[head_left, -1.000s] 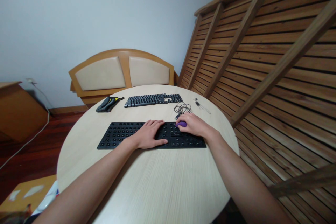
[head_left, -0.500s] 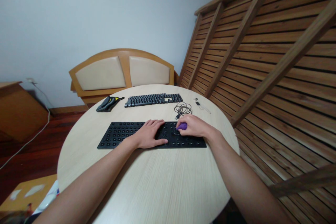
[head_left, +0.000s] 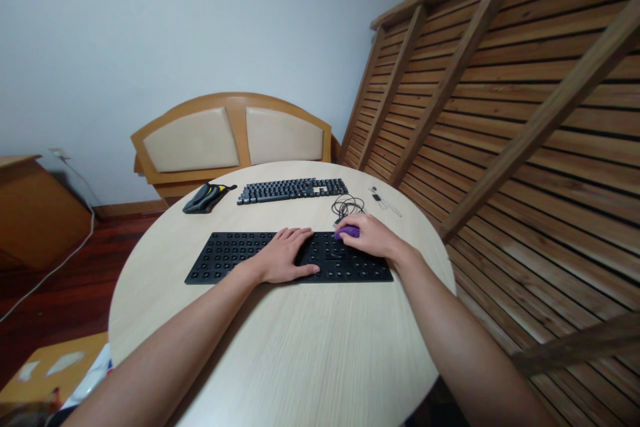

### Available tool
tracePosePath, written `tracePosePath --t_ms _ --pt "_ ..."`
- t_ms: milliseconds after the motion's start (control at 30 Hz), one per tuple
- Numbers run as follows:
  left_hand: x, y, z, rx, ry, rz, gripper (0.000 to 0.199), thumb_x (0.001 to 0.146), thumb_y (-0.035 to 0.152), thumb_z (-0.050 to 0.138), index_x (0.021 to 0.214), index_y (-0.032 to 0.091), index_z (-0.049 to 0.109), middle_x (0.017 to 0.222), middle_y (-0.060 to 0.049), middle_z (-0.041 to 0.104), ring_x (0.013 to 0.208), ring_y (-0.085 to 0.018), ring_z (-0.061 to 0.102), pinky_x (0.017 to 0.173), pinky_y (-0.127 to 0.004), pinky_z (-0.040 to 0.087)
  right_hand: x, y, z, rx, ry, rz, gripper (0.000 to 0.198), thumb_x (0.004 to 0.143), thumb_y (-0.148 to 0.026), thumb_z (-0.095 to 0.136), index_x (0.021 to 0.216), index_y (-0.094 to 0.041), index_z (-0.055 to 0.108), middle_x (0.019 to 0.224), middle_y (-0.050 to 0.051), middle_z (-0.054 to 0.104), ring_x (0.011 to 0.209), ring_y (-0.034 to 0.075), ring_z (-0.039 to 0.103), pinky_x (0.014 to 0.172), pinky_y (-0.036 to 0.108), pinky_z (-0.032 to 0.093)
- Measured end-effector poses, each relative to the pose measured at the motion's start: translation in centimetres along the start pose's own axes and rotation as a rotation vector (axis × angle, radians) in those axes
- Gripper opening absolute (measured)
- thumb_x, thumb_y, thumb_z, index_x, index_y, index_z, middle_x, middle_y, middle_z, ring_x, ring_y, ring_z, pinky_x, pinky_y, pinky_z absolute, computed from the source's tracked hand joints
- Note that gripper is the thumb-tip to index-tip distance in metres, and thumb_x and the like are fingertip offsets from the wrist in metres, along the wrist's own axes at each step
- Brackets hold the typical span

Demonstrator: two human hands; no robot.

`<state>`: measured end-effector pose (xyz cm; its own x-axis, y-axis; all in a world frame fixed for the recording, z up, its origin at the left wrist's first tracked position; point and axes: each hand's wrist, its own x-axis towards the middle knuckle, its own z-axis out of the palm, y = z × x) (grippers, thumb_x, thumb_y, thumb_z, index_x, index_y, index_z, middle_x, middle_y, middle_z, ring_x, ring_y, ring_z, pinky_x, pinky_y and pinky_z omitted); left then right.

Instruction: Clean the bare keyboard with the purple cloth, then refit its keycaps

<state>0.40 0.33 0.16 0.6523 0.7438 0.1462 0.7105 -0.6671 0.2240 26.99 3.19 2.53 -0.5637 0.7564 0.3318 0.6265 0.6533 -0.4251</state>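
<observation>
A black keyboard (head_left: 220, 255) with its keycaps off lies across the table, its bare switches showing. My left hand (head_left: 283, 257) rests flat on its middle, fingers stretched out and thumb apart. Over the keyboard's right part, near its far edge, my right hand (head_left: 369, 237) is closed around a purple cloth (head_left: 349, 231), bunched and partly hidden by the fingers. Just beyond that hand, a coiled black cable (head_left: 349, 205) lies on the tabletop. Farther back, loose dark keycaps (head_left: 287, 189) are laid out in keyboard rows.
The round pale table (head_left: 310, 340) holds a grey, black and yellow item (head_left: 206, 198), perhaps gloves, at the back left. Small wire tools (head_left: 384, 200) lie at the back right. A slatted wooden panel (head_left: 500, 113) leans close on the right; a headboard (head_left: 235, 127) stands behind.
My right hand has moved slightly away from me with the purple cloth, toward the keyboard's far edge. My left hand stays in place.
</observation>
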Motion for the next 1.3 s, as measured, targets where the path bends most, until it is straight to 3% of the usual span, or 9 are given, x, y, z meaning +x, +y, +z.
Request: tracePosePath --t_ms 133,533,967,1300 --pt "0.0 0.1 0.0 0.002 0.006 0.005 0.083 0.086 0.071 0.052 0.146 0.015 0.037 0.153 -0.016 0.041 0.138 -0.032 0.039 0.116 -0.049 0.027 0.4 0.5 0.7 -0.108 0.078 -0.035 0.016 0.089 -0.021 0.058 0.099 -0.021 0.071 0.097 0.006 0.071 0.094 0.021 0.062 0.088 0.035 0.046" --pt "0.0 -0.1 0.1 0.002 0.012 0.011 0.082 0.087 0.071 0.051 0.146 0.017 0.036 0.153 -0.015 0.04 0.138 -0.032 0.039 0.116 -0.048 0.027 1.1 0.2 2.4 -0.308 0.06 -0.04 0.019 0.099 -0.027 0.052 0.106 -0.023 0.069 0.103 0.007 0.068 0.102 0.023 0.058 0.088 0.036 0.041" --pt "0.0 0.0 0.1 -0.004 0.021 0.017 0.081 0.087 0.072 0.05 0.146 0.019 0.036 0.152 -0.015 0.041 0.138 -0.033 0.04 0.115 -0.049 0.027 1.0 -0.2 2.3 -0.299 0.008 -0.048 0.02 0.1 -0.026 0.048 0.104 -0.021 0.067 0.101 0.007 0.065 0.101 0.022 0.056 0.088 0.034 0.039" --pt "0.0 -0.1 0.2 -0.004 0.015 0.008 0.082 0.087 0.071 0.051 0.146 0.018 0.036 0.153 -0.014 0.041 0.138 -0.032 0.039 0.116 -0.049 0.027 0.8 -0.1 1.9 -0.268 -0.028 -0.129 0.017 0.099 -0.024 0.051 0.101 -0.02 0.067 0.101 0.007 0.067 0.1 0.022 0.057 0.089 0.035 0.039"
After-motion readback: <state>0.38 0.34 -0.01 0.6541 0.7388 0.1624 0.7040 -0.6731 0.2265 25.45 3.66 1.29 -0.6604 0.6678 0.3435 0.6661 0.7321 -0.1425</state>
